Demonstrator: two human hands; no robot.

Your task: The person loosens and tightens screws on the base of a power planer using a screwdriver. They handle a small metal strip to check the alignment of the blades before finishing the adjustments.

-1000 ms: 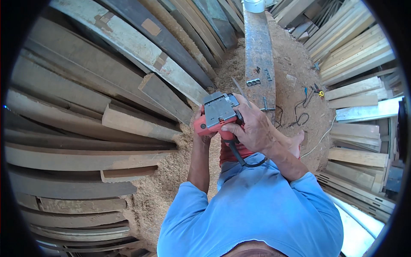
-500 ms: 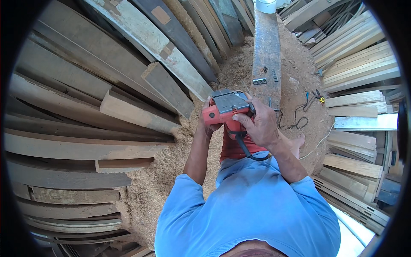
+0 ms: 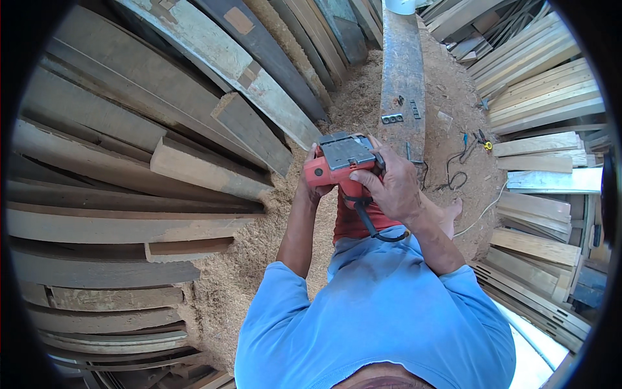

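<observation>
A: Where's the tool?
B: Red power tool (image 3: 342, 161) is mid-scene, over the lap, flat metal plate (image 3: 345, 152) facing up. Held so, prob., to keep the underside in view.
A: Hands?
B: L hand (image 3: 312, 192) gripping the left end, fingers curled under; prob. taking wt. R hand (image 3: 398, 185) closed on the right side, thumb across the near red edge; likely steadies it. Some fingertips hidden.
A: Cable?
B: Black cable (image 3: 367, 222) hangs off near side, loops over the blue shirt (image 3: 382, 305).
A: Containers?
B: One: white bucket (image 3: 400, 6), far end of the long plank (image 3: 403, 61). Cut by frame edge; contents n/v.
A: Small stuff?
B: Metal piece w/ round holes (image 3: 392, 118) on plank, beyond the R hand, approx. within reach; perhaps put there to stay out of the shavings (image 3: 236, 288).
</observation>
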